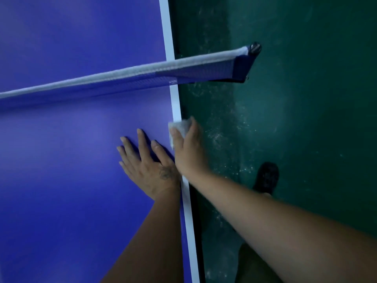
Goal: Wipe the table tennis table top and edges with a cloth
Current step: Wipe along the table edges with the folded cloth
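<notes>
The blue table tennis table fills the left side, with a white stripe along its right edge. My right hand grips a small white cloth folded over that edge, thumb on top and fingers wrapped round the side, a short way below the net. My left hand rests flat on the blue top just left of it, fingers spread and straight.
The net with its white top band crosses the table above my hands, ending in a dark clamp post past the edge. A green, scuffed floor lies to the right, with my dark shoe on it.
</notes>
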Demonstrator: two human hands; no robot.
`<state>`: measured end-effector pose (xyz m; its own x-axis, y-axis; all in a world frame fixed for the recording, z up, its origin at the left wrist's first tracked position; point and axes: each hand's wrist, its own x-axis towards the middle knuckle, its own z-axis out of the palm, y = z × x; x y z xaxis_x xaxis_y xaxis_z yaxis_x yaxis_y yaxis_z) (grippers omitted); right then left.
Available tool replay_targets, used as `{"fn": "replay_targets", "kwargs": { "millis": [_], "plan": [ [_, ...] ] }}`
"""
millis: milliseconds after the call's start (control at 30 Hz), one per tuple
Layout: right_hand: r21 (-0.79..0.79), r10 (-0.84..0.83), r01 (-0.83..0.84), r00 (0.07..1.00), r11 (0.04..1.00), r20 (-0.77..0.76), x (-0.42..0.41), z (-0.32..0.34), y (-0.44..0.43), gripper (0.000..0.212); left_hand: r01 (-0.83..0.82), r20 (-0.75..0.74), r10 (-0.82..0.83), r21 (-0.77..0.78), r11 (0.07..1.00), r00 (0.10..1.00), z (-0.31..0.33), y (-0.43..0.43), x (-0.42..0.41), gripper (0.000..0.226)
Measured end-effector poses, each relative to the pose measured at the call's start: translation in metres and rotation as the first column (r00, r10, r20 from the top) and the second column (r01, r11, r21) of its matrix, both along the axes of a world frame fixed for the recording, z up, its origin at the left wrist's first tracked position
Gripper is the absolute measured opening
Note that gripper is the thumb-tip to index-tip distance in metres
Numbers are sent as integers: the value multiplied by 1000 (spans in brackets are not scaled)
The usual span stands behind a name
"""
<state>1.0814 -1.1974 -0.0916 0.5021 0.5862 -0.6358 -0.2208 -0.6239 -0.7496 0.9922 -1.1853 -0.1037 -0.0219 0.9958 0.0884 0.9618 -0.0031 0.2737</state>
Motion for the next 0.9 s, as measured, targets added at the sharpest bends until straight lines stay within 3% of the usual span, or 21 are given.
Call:
{"fn": "replay_targets", "kwargs": {
  "millis": [200,400,633,900],
  "plan": [
    [-54,3,-7,998,999,-65,-4,-5,-6,77,4,-21,-4,6,1000,1000,-3,2,2,47],
    [-43,-56,53,997,998,-59,43,-12,56,66,13,-36,-13,-9,1000,999,-5,2,0,48],
    [25,-138,139,990,990,-38,46,0,35,51,29,-34,-30,-10,1000,999,-5,1,-3,49],
    [54,77,-75,997,996,-31,83,23,1,45,43,-24,-44,-38,998,999,1,4,-1,49]
  ]
}}
